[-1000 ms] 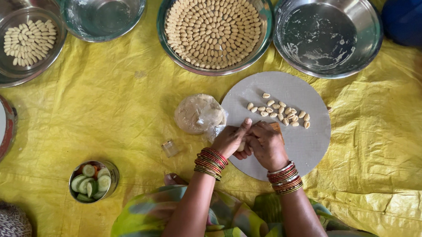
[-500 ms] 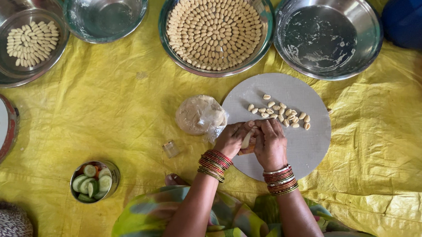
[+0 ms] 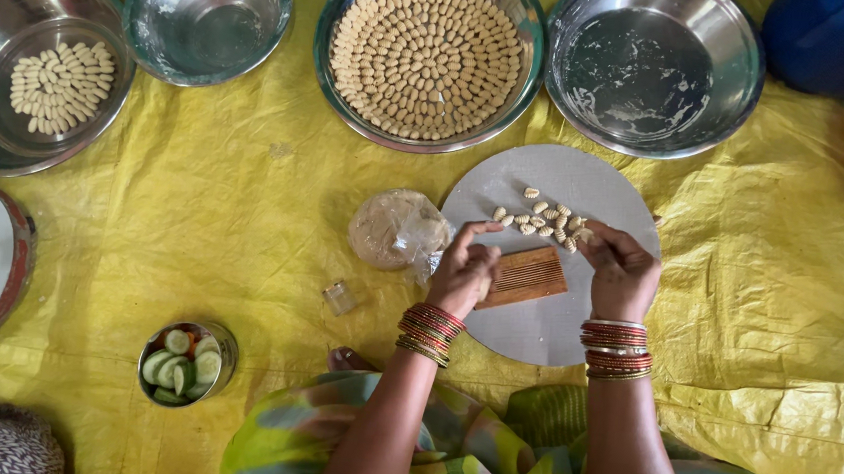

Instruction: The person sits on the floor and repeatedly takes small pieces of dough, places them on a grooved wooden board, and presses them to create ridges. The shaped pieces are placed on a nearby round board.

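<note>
My left hand grips a ridged brown wooden comb on the round grey board, right hand w/ fingers loosely curled by small ribbed dough shells.

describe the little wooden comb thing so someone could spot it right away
On the yellow sheet lies a round grey board. The ridged brown wooden comb rests near its middle, under the left hand, below the small shaped dough pieces. It is the only flat brown rectangle there.

Red and gold bangles on both wrists, green patterned garment
</note>
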